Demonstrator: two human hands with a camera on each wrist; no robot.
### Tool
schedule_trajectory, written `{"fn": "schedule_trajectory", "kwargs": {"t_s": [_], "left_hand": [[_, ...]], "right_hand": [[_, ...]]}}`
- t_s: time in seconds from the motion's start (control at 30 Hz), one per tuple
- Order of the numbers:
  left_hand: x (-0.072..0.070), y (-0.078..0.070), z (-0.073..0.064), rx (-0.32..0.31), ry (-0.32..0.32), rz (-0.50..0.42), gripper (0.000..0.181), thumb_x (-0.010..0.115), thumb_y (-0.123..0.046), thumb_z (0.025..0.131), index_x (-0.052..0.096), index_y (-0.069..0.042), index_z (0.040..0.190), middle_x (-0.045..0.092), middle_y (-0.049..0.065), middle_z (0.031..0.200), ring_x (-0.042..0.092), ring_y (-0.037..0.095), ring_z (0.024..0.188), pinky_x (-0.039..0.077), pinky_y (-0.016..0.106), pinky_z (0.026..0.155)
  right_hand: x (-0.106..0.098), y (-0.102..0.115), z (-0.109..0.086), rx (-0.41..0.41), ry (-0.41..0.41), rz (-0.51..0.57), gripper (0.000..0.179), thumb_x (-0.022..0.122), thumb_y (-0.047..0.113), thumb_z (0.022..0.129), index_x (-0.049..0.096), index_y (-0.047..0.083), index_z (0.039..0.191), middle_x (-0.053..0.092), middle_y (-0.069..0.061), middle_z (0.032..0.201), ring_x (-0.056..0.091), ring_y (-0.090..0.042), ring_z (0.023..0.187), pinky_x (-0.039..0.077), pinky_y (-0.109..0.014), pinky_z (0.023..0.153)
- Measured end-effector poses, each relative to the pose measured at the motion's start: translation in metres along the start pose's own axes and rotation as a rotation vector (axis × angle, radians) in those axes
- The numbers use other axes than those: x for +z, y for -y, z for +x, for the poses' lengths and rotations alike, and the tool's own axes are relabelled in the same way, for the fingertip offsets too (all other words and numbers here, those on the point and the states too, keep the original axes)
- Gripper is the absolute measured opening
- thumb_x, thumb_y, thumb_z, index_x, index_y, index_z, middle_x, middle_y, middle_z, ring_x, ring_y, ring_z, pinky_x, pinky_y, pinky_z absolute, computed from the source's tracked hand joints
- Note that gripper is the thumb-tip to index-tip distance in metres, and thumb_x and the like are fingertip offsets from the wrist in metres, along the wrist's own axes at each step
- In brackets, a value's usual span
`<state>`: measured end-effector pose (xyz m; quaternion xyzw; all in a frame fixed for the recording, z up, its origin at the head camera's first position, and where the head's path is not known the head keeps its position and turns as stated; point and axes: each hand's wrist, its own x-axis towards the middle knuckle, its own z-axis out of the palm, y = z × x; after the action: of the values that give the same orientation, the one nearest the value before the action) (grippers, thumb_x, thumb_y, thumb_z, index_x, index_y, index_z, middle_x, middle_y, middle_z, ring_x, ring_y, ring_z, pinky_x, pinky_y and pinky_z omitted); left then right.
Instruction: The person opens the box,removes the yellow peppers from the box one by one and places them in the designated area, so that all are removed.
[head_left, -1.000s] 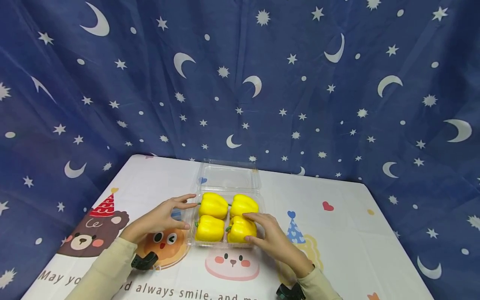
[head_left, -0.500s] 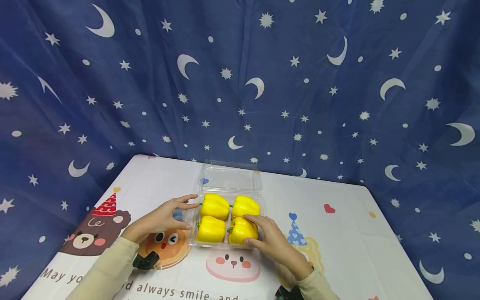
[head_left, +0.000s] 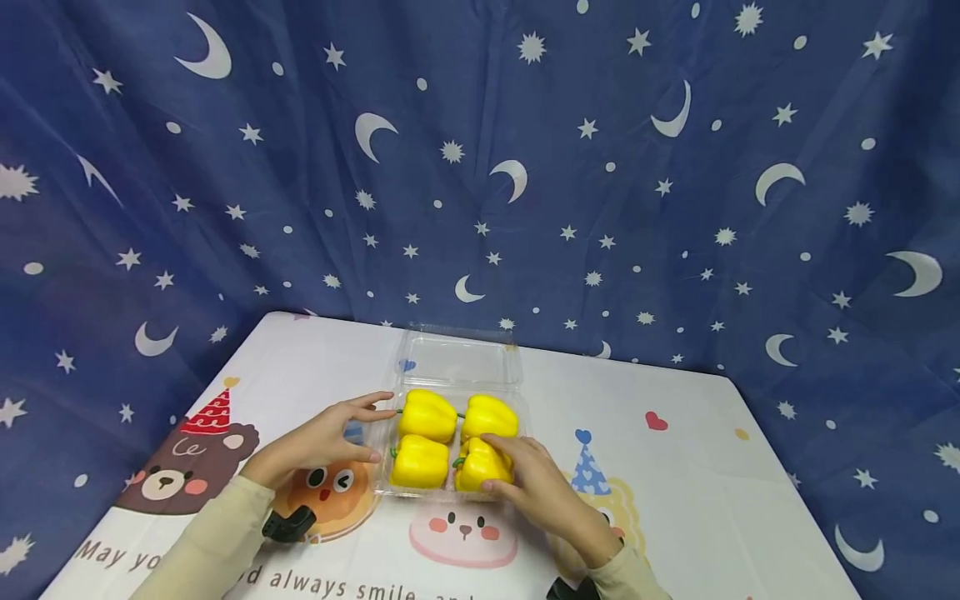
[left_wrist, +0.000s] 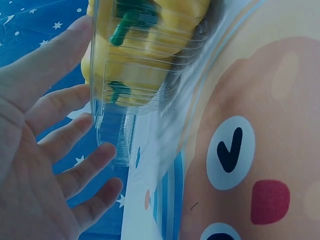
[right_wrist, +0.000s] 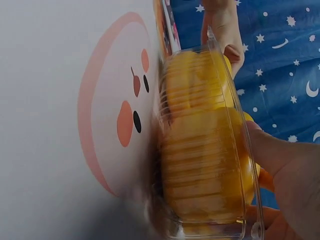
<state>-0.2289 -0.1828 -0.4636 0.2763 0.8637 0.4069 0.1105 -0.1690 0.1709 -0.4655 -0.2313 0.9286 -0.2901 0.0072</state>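
Observation:
Several yellow bell peppers with green stems lie in two rows in a clear plastic clamshell box (head_left: 380, 479), its lid (head_left: 461, 358) folded back behind. My right hand (head_left: 536, 483) holds the front right pepper (head_left: 480, 467), thumb at its near side and fingers over its far side; in the right wrist view the thumb (right_wrist: 272, 150) lies against it above the box rim. At the box's left edge is my left hand (head_left: 322, 437), fingers spread and extended. In the left wrist view its fingertips (left_wrist: 106, 150) are at the rim, holding no pepper.
The box stands on a white tablecloth (head_left: 675, 467) printed with cartoon animals and lettering. A blue curtain (head_left: 480, 167) with moons and stars hangs behind the table's back edge. Black wrist straps or mounts (head_left: 288, 525) sit below each wrist.
My right hand has shifted slightly left, its fingers reaching further over the front right pepper. The left hand stays at the box's edge. The head view has shifted a little.

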Motion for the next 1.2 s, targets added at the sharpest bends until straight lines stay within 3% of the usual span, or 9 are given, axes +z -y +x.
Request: {"fn": "schedule_trajectory", "kwargs": {"t_s": [0.3,0.57,0.77,1.03,1.2], "left_hand": [[-0.0028,-0.0044,0.0033,-0.01,0.006,0.011,0.065,0.082,-0.028,0.085,0.059,-0.007,0.142,0.034,0.014,0.164,0.028,0.048,0.151,0.031,0.07,0.115],[-0.0025,-0.0048,0.0008,-0.025,0.001,0.018,0.065,0.083,-0.026,0.084,0.059,-0.007,0.141,0.034,0.013,0.165,0.029,0.047,0.151,0.032,0.069,0.115],[-0.0031,-0.0046,-0.0001,-0.023,0.001,0.004,0.064,0.082,-0.025,0.085,0.059,-0.008,0.142,0.033,0.014,0.165,0.027,0.048,0.151,0.03,0.07,0.116],[-0.002,-0.0046,0.0008,-0.032,0.012,-0.004,0.065,0.083,-0.028,0.084,0.059,-0.008,0.142,0.033,0.014,0.165,0.026,0.047,0.152,0.03,0.07,0.116],[-0.0012,-0.0034,0.0015,-0.036,0.014,-0.019,0.064,0.083,-0.025,0.084,0.06,-0.007,0.141,0.033,0.014,0.165,0.026,0.048,0.152,0.029,0.071,0.116]], "right_hand": [[-0.0016,0.0007,-0.0008,-0.039,-0.043,0.047,0.062,0.075,0.031,0.091,0.052,0.024,0.147,0.059,0.0,0.143,0.05,-0.025,0.134,0.041,-0.054,0.114],[0.0005,0.0041,-0.0013,-0.043,-0.048,-0.009,0.061,0.074,0.036,0.092,0.051,0.026,0.147,0.059,-0.002,0.137,0.05,-0.026,0.131,0.043,-0.053,0.112],[0.0022,0.0048,0.0003,-0.062,-0.07,-0.115,0.062,0.072,0.044,0.092,0.052,0.023,0.147,0.061,-0.003,0.135,0.053,-0.028,0.128,0.044,-0.052,0.111],[0.002,0.0076,0.0015,-0.02,-0.005,-0.159,0.067,0.072,0.047,0.091,0.05,0.024,0.15,0.061,-0.007,0.137,0.053,-0.032,0.129,0.039,-0.054,0.114],[0.0027,0.01,0.0028,0.019,-0.021,-0.091,0.064,0.077,0.042,0.088,0.055,0.022,0.145,0.065,-0.006,0.135,0.055,-0.033,0.13,0.038,-0.055,0.116]]}}
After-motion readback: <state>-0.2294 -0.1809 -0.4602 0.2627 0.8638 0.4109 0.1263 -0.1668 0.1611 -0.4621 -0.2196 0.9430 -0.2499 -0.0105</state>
